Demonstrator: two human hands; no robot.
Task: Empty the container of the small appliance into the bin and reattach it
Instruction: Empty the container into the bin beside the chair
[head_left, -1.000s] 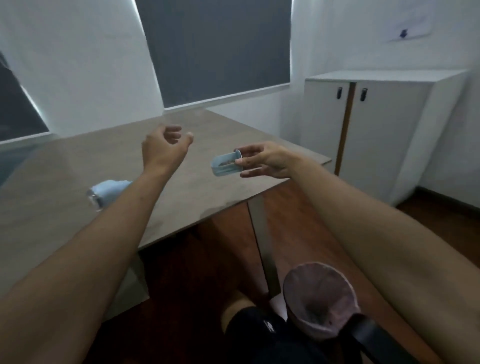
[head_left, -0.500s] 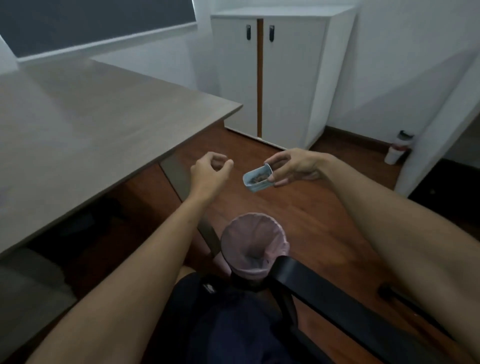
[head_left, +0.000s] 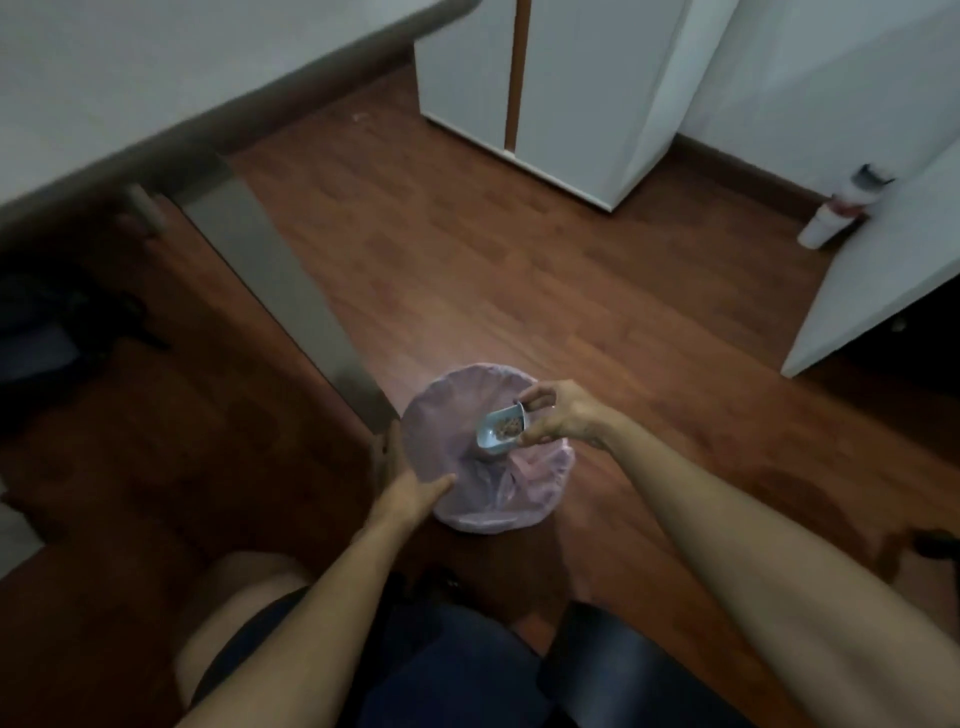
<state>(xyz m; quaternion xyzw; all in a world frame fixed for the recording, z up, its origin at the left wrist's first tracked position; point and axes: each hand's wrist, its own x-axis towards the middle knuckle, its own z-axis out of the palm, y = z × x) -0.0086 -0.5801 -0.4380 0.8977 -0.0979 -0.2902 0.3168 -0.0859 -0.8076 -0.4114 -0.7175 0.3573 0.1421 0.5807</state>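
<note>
Low in the frame's centre, the right hand pinched the small blue container, tilted and holding brown debris, over the pink-lined bin. The left hand lay open against the bin's left rim.

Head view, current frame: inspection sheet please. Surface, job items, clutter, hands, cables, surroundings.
Surface: wooden floor, bare around the bin.
Job's things: bin with pink liner, standing on the floor; small blue container held over its opening, brownish debris still inside. Appliance body not in view.
Clutter: a white cup-like object by the far wall.
Grips: right hand pinches the container; left hand open, resting on the bin's near rim.
Cables: nothing seen.
Surroundings: table edge and leg, white cabinet, dark chair arm.
</note>
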